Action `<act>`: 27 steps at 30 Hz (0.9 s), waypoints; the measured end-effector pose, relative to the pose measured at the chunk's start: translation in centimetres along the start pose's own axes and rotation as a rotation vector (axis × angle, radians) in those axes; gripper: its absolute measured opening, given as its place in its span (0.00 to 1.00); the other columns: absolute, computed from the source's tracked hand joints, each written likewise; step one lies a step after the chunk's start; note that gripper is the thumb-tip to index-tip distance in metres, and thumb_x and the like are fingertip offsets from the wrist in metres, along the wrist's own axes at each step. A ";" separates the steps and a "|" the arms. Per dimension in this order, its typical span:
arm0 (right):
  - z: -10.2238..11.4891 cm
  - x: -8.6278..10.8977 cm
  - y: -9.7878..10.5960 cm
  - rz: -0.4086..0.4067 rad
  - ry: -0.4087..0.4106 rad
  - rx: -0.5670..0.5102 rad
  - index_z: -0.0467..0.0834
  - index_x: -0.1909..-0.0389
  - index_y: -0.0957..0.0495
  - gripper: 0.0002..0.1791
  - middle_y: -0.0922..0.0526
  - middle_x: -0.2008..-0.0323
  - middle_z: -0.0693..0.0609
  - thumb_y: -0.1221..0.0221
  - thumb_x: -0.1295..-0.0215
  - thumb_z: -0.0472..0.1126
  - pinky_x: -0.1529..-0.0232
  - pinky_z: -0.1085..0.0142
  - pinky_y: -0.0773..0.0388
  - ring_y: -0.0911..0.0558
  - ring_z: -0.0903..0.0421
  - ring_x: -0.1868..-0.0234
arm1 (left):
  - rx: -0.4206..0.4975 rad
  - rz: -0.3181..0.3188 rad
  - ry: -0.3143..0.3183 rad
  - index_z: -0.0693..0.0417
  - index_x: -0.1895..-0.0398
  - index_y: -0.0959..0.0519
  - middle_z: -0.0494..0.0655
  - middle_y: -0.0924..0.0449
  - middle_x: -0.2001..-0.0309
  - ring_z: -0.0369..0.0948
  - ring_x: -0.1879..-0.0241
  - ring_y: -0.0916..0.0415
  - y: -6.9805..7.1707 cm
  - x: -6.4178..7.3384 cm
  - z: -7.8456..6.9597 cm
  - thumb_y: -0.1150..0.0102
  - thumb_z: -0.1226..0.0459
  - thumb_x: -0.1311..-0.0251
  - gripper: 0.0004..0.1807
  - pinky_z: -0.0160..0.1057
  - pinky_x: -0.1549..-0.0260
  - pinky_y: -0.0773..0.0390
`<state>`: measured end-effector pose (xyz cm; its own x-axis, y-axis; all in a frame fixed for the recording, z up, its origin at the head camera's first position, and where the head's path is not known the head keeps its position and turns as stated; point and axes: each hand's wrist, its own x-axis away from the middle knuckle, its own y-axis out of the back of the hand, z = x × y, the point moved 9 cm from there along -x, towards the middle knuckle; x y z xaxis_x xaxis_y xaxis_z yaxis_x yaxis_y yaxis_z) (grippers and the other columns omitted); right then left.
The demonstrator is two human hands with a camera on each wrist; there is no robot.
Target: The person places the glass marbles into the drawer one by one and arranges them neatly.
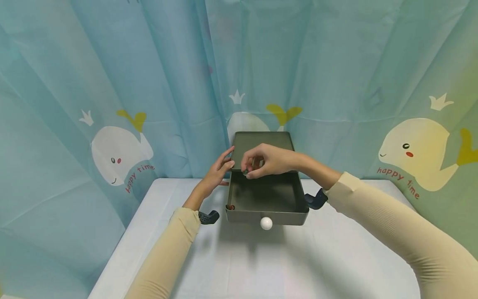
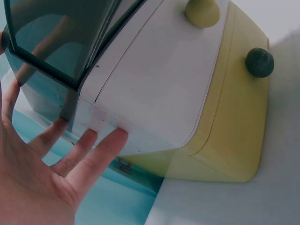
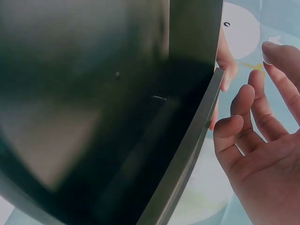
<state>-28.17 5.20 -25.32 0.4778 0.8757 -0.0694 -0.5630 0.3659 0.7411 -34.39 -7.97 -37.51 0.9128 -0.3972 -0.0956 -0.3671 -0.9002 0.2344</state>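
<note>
A dark grey-green drawer point(image 1: 267, 218) with a white knob point(image 1: 266, 223) stands pulled out from the top of a small drawer cabinet point(image 1: 261, 139). Above the drawer's back left part, my right hand point(image 1: 267, 160) pinches a small dark round thing point(image 1: 245, 172) between thumb and fingertips; its kind is too small to tell. In the right wrist view the right hand point(image 3: 262, 145) shows beside the drawer wall point(image 3: 187, 164). My left hand point(image 1: 215, 172) rests against the cabinet's left side. In the left wrist view its spread fingers point(image 2: 101, 152) touch that side. A small reddish-brown thing point(image 1: 231, 207) lies in the drawer's front left corner.
Below the pulled-out drawer are a white drawer point(image 2: 150, 79) with a yellow knob point(image 2: 203, 12) and a yellow drawer point(image 2: 234, 126) with a dark green knob point(image 2: 259, 62). The cabinet stands on a white table point(image 1: 317, 265), close to a blue whale-print curtain point(image 1: 179, 83).
</note>
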 end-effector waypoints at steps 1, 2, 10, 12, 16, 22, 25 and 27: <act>0.1 0.0 0.0 0.000 0.003 0.000 0.48 0.57 0.16 0.05 0.17 0.64 0.53 0.34 0.32 0.38 0.58 0.52 0.20 0.19 0.53 0.62 | 0.001 0.000 -0.001 0.22 0.18 0.49 0.53 0.51 0.20 0.60 0.27 0.40 0.0 0.0 0.0 0.55 0.44 0.25 0.34 0.69 0.46 0.25; 0.1 0.0 0.0 0.000 0.005 -0.001 0.48 0.57 0.16 0.05 0.17 0.64 0.53 0.34 0.32 0.38 0.58 0.53 0.19 0.19 0.53 0.62 | 0.002 -0.001 -0.001 0.21 0.18 0.49 0.53 0.51 0.20 0.60 0.27 0.40 0.0 0.0 0.0 0.55 0.44 0.25 0.34 0.69 0.46 0.25; 0.2 -0.1 -0.2 0.003 0.004 -0.011 0.49 0.58 0.16 0.05 0.16 0.65 0.54 0.33 0.32 0.37 0.58 0.52 0.19 0.18 0.53 0.62 | 0.009 0.000 -0.002 0.22 0.18 0.49 0.54 0.50 0.20 0.61 0.26 0.41 0.0 0.0 0.1 0.54 0.44 0.25 0.34 0.69 0.46 0.25; 0.2 -0.1 -0.2 0.001 0.001 -0.010 0.49 0.58 0.16 0.05 0.16 0.65 0.54 0.33 0.33 0.37 0.57 0.51 0.19 0.18 0.53 0.62 | 0.011 0.003 -0.002 0.22 0.18 0.49 0.54 0.50 0.20 0.61 0.26 0.41 0.0 0.0 0.1 0.55 0.44 0.25 0.34 0.70 0.46 0.26; 0.3 -0.1 -0.1 -0.005 0.000 -0.007 0.46 0.56 0.16 0.07 0.17 0.65 0.53 0.33 0.33 0.38 0.57 0.50 0.20 0.18 0.53 0.63 | 0.015 0.009 -0.003 0.22 0.18 0.49 0.54 0.51 0.20 0.61 0.26 0.42 0.0 -0.1 0.1 0.55 0.45 0.24 0.34 0.70 0.45 0.26; 0.3 0.1 0.1 -0.021 0.003 0.013 0.42 0.45 0.19 0.19 0.18 0.66 0.53 0.30 0.34 0.42 0.57 0.55 0.19 0.17 0.53 0.65 | 0.004 0.005 -0.005 0.22 0.18 0.49 0.53 0.50 0.20 0.59 0.26 0.41 0.1 -0.1 0.2 0.55 0.43 0.24 0.34 0.69 0.46 0.25; 0.1 0.3 0.1 -0.026 -0.002 0.013 0.43 0.42 0.20 0.22 0.18 0.65 0.52 0.29 0.35 0.42 0.57 0.56 0.19 0.16 0.53 0.66 | -0.004 -0.001 -0.003 0.21 0.19 0.48 0.52 0.48 0.20 0.58 0.27 0.40 0.0 0.0 0.2 0.54 0.43 0.25 0.34 0.67 0.47 0.24; 0.0 0.5 0.1 -0.030 -0.008 0.014 0.45 0.42 0.20 0.21 0.18 0.65 0.52 0.29 0.35 0.42 0.57 0.55 0.19 0.16 0.53 0.66 | -0.007 -0.001 -0.004 0.21 0.19 0.48 0.52 0.49 0.20 0.59 0.27 0.40 0.0 0.1 0.1 0.54 0.42 0.25 0.34 0.67 0.47 0.23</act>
<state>-28.01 5.64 -25.24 0.4994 0.8621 -0.0863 -0.5393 0.3873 0.7477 -34.35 -8.02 -37.66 0.9122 -0.3972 -0.1001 -0.3650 -0.8991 0.2415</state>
